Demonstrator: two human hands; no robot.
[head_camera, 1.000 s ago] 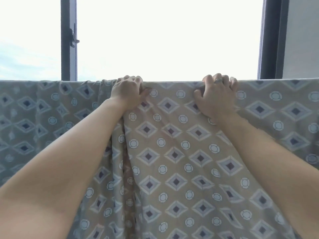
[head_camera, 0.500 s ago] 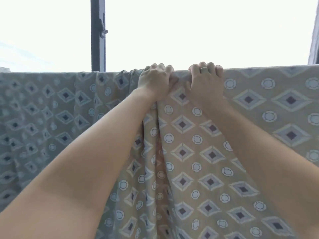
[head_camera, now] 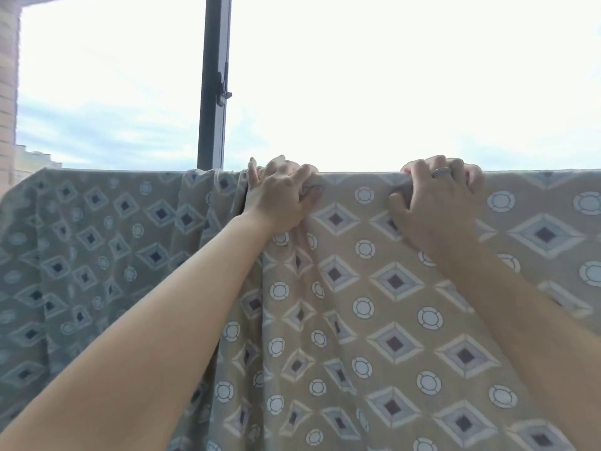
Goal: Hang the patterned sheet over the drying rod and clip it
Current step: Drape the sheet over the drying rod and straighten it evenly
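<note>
The patterned sheet (head_camera: 374, 288) hangs draped over the drying rod, which is itself hidden under the fold along the cloth's top edge; the fabric falls toward the camera in a tan panel of diamonds and circles, with a greyer stretch off toward the rod's left end. Near the middle of the rod it is bunched into vertical pleats, and there the left hand (head_camera: 281, 198) has its fingers curled shut on a gathered ridge of cloth at the top edge. The right hand (head_camera: 437, 203), a ring on one finger, is hooked over the same edge well apart to the right, fingers closed down on the fold, thumb pressed against the front face. The likely trouble is uneven weight: if the bunch is left gathered, or more cloth hangs on one side of the rod than the other, the sheet could creep and slide off once released, since no clip is in view. Beyond stand a dark window frame (head_camera: 213, 83) with a latch, bright overcast sky, and a brick wall (head_camera: 8, 76) at the far left.
</note>
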